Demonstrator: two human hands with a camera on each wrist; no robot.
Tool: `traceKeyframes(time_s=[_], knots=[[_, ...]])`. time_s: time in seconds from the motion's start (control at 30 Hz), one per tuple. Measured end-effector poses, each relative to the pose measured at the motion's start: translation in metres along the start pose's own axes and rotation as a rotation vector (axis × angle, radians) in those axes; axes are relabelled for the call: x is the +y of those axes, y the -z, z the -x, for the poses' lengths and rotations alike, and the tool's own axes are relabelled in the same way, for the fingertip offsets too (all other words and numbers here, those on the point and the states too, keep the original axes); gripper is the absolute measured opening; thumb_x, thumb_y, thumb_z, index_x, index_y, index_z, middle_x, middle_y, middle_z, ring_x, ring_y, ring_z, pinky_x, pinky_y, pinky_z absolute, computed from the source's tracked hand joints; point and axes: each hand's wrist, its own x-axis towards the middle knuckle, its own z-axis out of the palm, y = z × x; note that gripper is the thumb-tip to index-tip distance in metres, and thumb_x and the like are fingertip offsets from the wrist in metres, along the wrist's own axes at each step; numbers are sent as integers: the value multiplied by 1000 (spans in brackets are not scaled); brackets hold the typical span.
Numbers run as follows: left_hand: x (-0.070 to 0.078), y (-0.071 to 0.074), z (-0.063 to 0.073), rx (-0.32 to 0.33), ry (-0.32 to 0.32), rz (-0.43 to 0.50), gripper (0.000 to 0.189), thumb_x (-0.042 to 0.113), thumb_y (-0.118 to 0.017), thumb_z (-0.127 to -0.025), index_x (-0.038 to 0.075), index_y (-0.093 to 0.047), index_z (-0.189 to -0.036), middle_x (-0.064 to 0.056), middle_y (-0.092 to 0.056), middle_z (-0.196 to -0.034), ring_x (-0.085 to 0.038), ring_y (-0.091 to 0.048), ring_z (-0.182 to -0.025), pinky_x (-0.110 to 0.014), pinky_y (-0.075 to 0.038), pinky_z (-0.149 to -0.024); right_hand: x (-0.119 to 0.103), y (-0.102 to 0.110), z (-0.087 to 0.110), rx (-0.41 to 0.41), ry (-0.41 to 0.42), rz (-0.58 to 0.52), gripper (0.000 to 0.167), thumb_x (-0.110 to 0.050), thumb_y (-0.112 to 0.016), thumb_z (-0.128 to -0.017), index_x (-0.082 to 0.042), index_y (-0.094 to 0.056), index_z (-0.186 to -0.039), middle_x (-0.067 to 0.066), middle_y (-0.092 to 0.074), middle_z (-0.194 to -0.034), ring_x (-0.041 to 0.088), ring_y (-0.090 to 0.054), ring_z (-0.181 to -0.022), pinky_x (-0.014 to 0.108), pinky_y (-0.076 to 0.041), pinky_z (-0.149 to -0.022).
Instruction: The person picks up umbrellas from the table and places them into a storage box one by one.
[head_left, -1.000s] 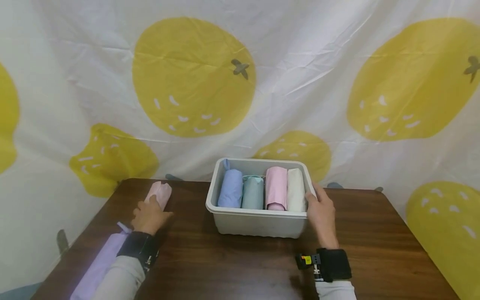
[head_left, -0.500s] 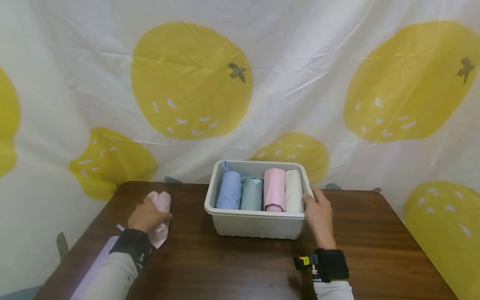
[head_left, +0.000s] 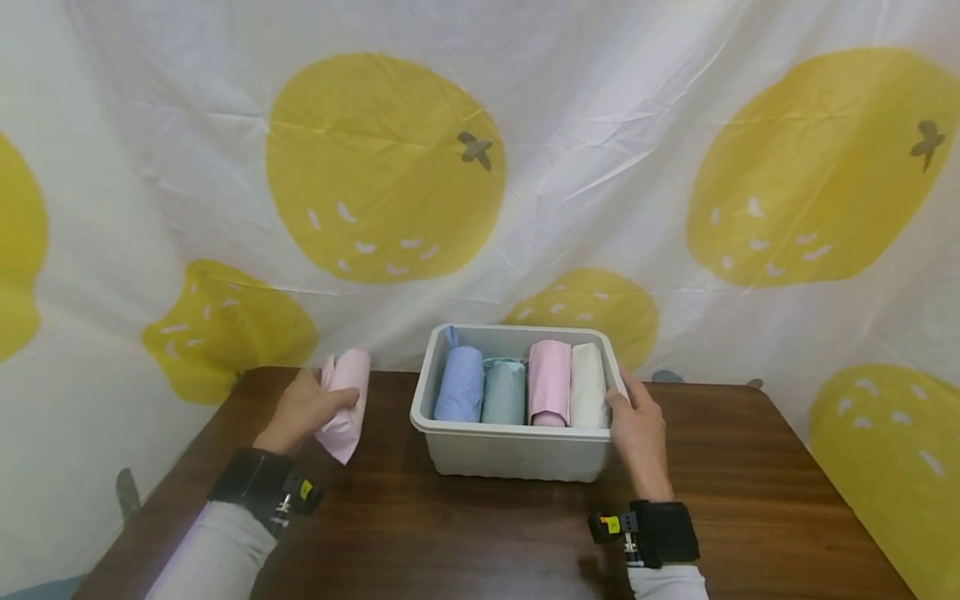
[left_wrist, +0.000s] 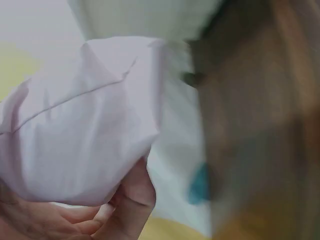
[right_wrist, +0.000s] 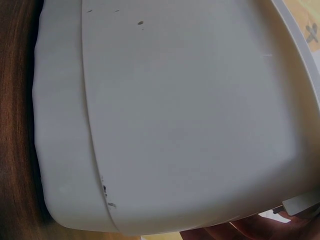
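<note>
My left hand [head_left: 303, 408] grips a pale pink rolled cloth bundle [head_left: 348, 400] at the table's far left, thumb across its near face. In the left wrist view the pink bundle [left_wrist: 90, 130] shows a seam and a folded end, with fingers curled beneath it. My right hand [head_left: 639, 429] holds the right rim of a light grey plastic bin [head_left: 517, 454], thumb over the edge. Inside the bin, side by side, sit a blue roll [head_left: 459, 387] with a loop, a teal roll [head_left: 504, 396], a pink roll [head_left: 550, 379] and a white roll [head_left: 588, 385].
Everything stands on a dark brown wooden table [head_left: 465, 533]. A white curtain [head_left: 585, 200] with yellow fruit prints hangs right behind its back edge. My left forearm covers the spot where a lavender roll lay. A stretch of tabletop separates the pink bundle from the bin.
My left hand took hold of the pale pink bundle, turned it more upright and carried it up and right toward the bin. The right hand and the bin have stayed in place.
</note>
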Motion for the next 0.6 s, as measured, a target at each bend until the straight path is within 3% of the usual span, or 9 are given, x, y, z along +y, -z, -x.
traceKeyframes(time_s=[0.17,0.33,0.43,0.6], knots=[[49,-1,6,70,-66,77,78,20,-72,-92,-12,-38,-154,-32,-55,-136,-40,-55,-113,-49,-48,-97,0,-1,0,1,8,-4,55,-21,-45,-112,-11,-38,-165,20,-36,-167,42,-30,-154,63,-26,-120],[86,-14,6,109,-161,88,76,17,-73,-88,-12,-42,-152,-32,-57,-136,-40,-58,-112,-52,-48,-99,-1,-1,-2,4,14,3,55,-21,-44,-111,-10,-39,-165,21,-37,-167,43,-31,-153,63,-26,-120],[103,-27,5,107,-186,73,81,18,-72,-87,-10,-39,-155,-33,-54,-144,-41,-56,-120,-55,-46,-104,0,-1,-3,4,8,8,55,-22,-44,-111,-10,-39,-165,21,-36,-167,42,-31,-153,62,-26,-120],[119,-55,1,69,-182,125,82,20,-72,-87,-7,-37,-156,-31,-50,-150,-40,-53,-127,-55,-43,-109,1,0,-4,4,1,9,55,-22,-44,-111,-11,-39,-165,21,-36,-167,42,-31,-153,62,-26,-120]])
